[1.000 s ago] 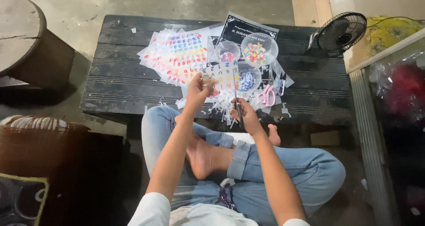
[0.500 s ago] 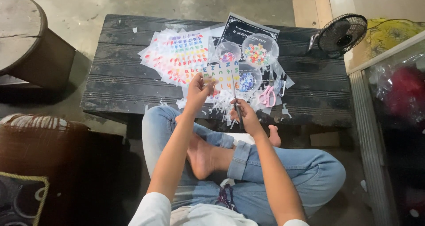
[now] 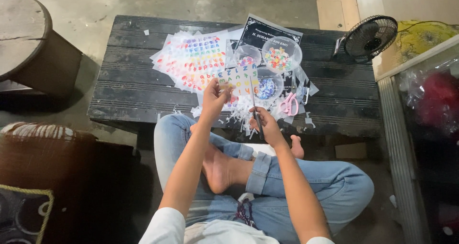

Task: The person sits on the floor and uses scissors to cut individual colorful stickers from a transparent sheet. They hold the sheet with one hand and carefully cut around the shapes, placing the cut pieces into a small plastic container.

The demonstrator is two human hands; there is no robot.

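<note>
Nearest the camera, a person sits cross-legged on the floor in blue jeans, bare feet tucked between the knees, both forearms reaching forward to the near edge of a low, dark wooden desk (image 3: 124, 88). The left hand (image 3: 213, 96) is closed in a pinch on the lower edge of a small sheet of coloured letter stickers (image 3: 238, 80), holding it up just above the desk edge. The right hand (image 3: 266, 127) is closed around the handles of a pair of dark scissors (image 3: 255, 109), whose blades point up and away, reaching the sticker sheet. Under and around both hands lies a heap of white paper scraps (image 3: 241, 114). Just right of the scraps, a pair of pink-handled scissors (image 3: 288, 104) lies flat on the desk. Beyond the hands, larger sheets of coloured letters (image 3: 193, 60) are spread out overlapping, and beside them stand three clear round tubs (image 3: 281, 52) holding small coloured pieces, set on a dark printed sheet. At the desk's far right corner stands a small black fan (image 3: 370, 36), tilted.
</note>
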